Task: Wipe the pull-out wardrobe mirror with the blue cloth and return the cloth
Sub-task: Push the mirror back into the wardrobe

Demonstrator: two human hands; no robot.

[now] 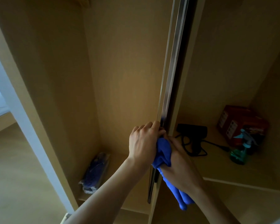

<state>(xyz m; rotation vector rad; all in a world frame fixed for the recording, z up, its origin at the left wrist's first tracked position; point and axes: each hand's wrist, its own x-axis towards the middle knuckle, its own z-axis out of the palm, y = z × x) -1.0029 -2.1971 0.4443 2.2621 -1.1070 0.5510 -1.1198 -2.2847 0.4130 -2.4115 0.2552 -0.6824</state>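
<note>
Cloth (164,152) bunched between both hands (158,147)

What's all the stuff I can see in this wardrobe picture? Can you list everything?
mirror edge: one, metallic, seen edge-on against the wardrobe's middle divider
blue cloth: one, blue, bunched between both hands, tail hanging down
hair dryer: one, black, with cord, right shelf
red box: one, red, back of right shelf
spray bottle: one, green with pale blue trigger, right shelf
plastic bag: one, clear with dark blue contents, lower left compartment
left hand: grips the mirror edge
right hand: holds the cloth
</note>
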